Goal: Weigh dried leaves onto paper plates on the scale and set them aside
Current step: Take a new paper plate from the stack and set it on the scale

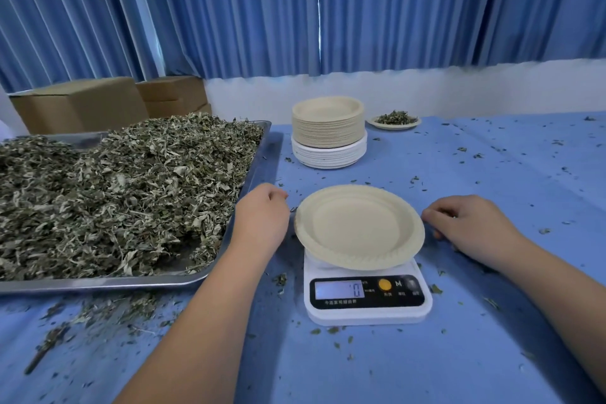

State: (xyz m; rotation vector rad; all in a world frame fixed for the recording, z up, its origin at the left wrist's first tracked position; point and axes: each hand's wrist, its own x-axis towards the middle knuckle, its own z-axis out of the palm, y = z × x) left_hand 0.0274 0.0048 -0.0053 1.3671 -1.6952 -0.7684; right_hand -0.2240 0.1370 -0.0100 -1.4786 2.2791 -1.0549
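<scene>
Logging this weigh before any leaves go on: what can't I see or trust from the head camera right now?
All in the head view:
- Platform of the scale: hidden under the paper plate.
- Button labels on the scale: too small and blurred to read.
- Fingertips of the left hand: curled behind its back, so any pinch is unseen.
- The tray of dried leaves: left end cut off by the frame edge.
- Count in the plate stack: rims too fine.
</scene>
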